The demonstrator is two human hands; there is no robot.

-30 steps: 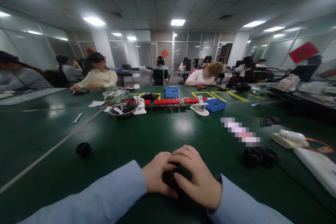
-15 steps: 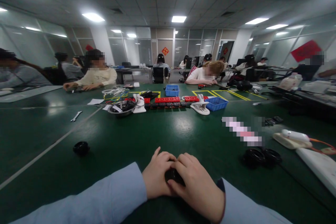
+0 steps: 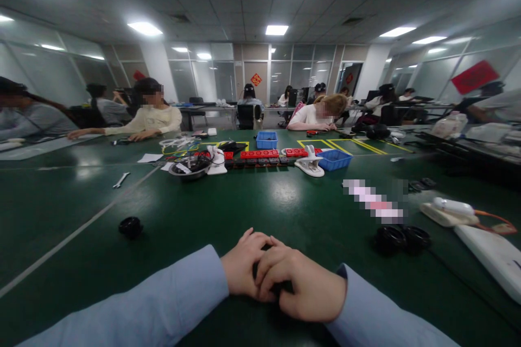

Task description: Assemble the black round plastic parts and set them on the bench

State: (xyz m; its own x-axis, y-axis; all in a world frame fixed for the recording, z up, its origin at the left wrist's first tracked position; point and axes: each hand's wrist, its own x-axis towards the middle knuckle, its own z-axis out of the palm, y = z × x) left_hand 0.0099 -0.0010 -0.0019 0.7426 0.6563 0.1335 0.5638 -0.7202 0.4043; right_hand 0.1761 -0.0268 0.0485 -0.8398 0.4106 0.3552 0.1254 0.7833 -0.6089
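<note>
**At the near side of a green table point(image 3: 195, 211): two hands bunched over something dark**

So, head cam: the left hand point(image 3: 245, 264) and right hand point(image 3: 303, 284) meet low in the middle, fingers curled in and overlapping. A dark thing point(image 3: 285, 285) peeks out between them, but it's mostly covered, so I honestly can't tell if either hand is really gripping it or just cupped over it.

Off to the left, well apart, there's a black round part point(image 3: 131, 227). Over on the right, two black rings point(image 3: 391, 239) sit side by side near a white slab point(image 3: 490, 260).

Further back you've got a wrench point(image 3: 121, 180), a metal bowl point(image 3: 189, 176) of black bits, a red row of blocks point(image 3: 259, 154) and a white clip point(image 3: 310, 165) right beside a blue bin point(image 3: 336, 161).
</note>
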